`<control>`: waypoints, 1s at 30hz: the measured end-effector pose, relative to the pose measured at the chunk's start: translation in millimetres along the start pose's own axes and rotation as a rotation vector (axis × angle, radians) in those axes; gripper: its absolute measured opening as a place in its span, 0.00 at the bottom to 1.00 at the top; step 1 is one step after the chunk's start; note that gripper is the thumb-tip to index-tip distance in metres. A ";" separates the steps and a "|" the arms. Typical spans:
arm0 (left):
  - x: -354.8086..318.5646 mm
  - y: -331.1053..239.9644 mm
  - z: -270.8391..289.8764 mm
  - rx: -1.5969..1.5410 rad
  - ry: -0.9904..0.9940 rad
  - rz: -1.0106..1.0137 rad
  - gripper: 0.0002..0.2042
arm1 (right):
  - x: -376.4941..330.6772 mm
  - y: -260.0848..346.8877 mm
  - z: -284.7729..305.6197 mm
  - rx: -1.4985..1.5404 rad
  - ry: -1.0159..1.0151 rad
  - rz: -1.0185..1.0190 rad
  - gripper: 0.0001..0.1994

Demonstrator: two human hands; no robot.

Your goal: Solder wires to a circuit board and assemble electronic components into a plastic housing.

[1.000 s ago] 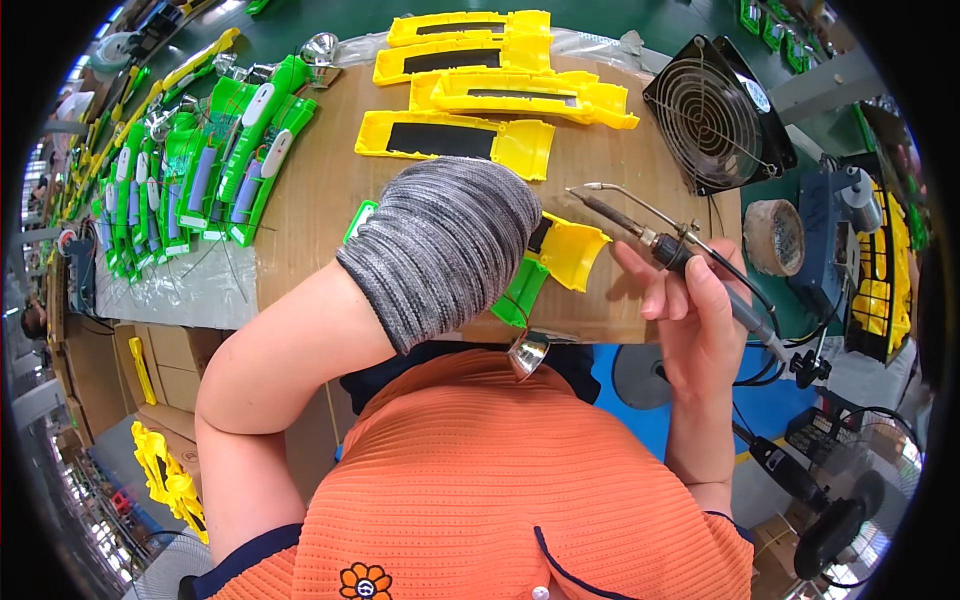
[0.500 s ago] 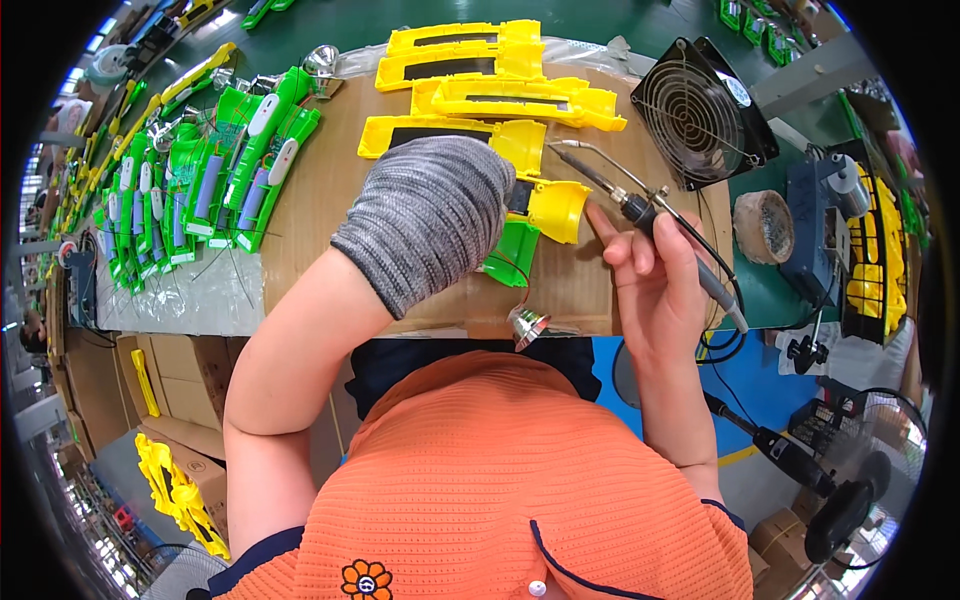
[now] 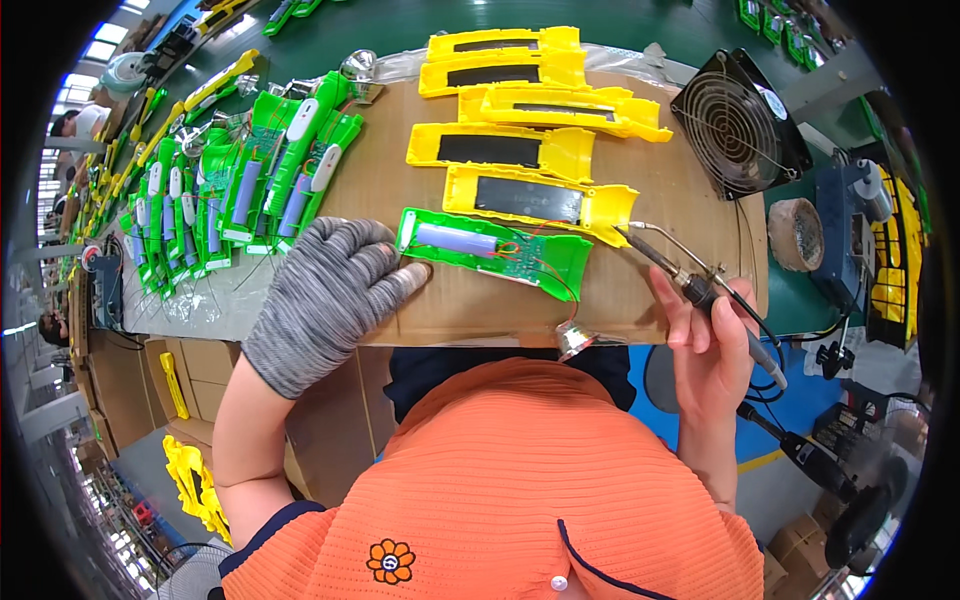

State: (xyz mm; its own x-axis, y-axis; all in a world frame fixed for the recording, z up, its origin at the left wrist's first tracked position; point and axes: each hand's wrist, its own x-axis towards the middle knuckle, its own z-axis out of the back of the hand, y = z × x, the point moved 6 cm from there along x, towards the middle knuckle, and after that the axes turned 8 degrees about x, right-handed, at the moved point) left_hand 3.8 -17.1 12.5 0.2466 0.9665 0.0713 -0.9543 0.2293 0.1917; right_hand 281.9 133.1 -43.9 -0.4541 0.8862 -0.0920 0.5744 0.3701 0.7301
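Note:
A green half-shell [image 3: 565,265] lies on the cardboard in front of me, with a lilac cylindrical cell [image 3: 455,240], a small circuit board and thin wires inside. One wire runs to a silvery cup-shaped reflector [image 3: 573,340] at the board's near edge. My left hand [image 3: 335,290], in a grey knit glove with bare fingertips, rests beside the shell's left end, fingers stretched out. On the right my right hand [image 3: 710,335] grips a soldering iron [image 3: 697,289] with a thin metal guide tube. Its tip points at the right end of a yellow shell [image 3: 610,210] with a black panel, just behind the green one.
More yellow shells [image 3: 565,150] with black panels lie further back on the cardboard [image 3: 370,190]. Many green assemblies [image 3: 250,190] crowd the left. A black fan [image 3: 738,125], a round tub [image 3: 796,235] and a blue-grey device [image 3: 840,235] with a spool stand at the right.
My left hand has moved left and down, away from the yellow shell, uncovering it and the green shell. My right hand still holds the iron. The whole view has shifted slightly.

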 end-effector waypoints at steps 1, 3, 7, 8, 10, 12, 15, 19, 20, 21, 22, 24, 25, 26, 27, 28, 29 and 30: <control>-2.9 1.6 -3.7 0.003 0.003 0.003 0.13 | -0.7 -1.9 -0.8 -0.001 0.007 -0.008 0.04; -3.4 1.8 -4.8 0.013 -0.052 -0.023 0.14 | -1.3 -5.2 -2.0 -0.005 0.012 -0.018 0.04; 9.3 8.0 13.3 -0.254 -0.197 0.101 0.20 | -1.8 -8.7 -8.5 -0.015 0.054 -0.044 0.04; 13.4 15.2 12.3 -0.549 -0.149 0.146 0.23 | -1.7 -10.1 -9.0 -0.002 0.061 -0.042 0.03; 23.0 21.1 18.9 -0.912 -0.287 0.161 0.23 | 1.1 -11.9 -6.5 0.002 0.040 -0.015 0.03; 41.9 15.6 28.2 -0.789 -0.429 0.202 0.18 | 5.6 -9.2 -5.6 0.016 0.021 0.016 0.03; 63.8 -7.8 22.0 -0.647 -0.449 0.211 0.12 | 12.9 -9.6 -9.3 0.010 0.034 0.041 0.03; 62.0 -8.9 7.5 -0.641 -0.580 0.319 0.07 | 24.2 -9.2 -16.9 -0.040 0.107 0.070 0.05; 59.6 -7.1 4.1 -0.654 -0.549 0.402 0.07 | 27.6 -9.9 -13.1 -0.040 0.094 0.072 0.06; 56.3 -3.4 0.1 -0.615 -0.521 0.480 0.07 | 29.7 -10.0 -16.8 -0.051 0.112 0.084 0.06; 52.4 1.9 -6.2 -0.575 -0.492 0.559 0.07 | 32.5 -9.7 -23.4 -0.062 0.129 0.095 0.06; 39.3 10.4 -19.3 -0.559 -0.527 0.621 0.06 | 39.9 -14.5 -29.6 -0.131 0.206 0.058 0.07; 36.4 12.7 -24.1 -0.505 -0.484 0.637 0.05 | 43.8 -17.8 -34.7 -0.150 0.246 0.037 0.07; 36.1 13.5 -27.0 -0.455 -0.441 0.654 0.04 | 47.8 -21.2 -41.0 -0.135 0.258 0.006 0.08; 36.7 15.5 -34.9 -0.623 -0.390 0.737 0.03 | 51.2 -21.1 -42.5 -0.134 0.262 -0.003 0.08; 40.9 15.1 -35.3 -0.686 -0.353 0.745 0.04 | 54.2 -22.9 -43.2 -0.163 0.259 -0.035 0.08; 45.0 16.1 -34.4 -0.746 -0.315 0.753 0.04 | 56.4 -24.5 -44.2 -0.191 0.258 -0.066 0.09; 49.2 16.0 -38.6 -0.779 -0.282 0.703 0.05 | 57.9 -23.5 -43.6 -0.191 0.261 -0.074 0.09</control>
State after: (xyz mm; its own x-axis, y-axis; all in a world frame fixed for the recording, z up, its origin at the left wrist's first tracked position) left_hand -5.8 38.5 -18.7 -0.4615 0.8719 0.1639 -0.7180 -0.2585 -0.6462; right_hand 212.4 163.5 -36.8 -0.6633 0.7483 0.0089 0.4064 0.3502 0.8439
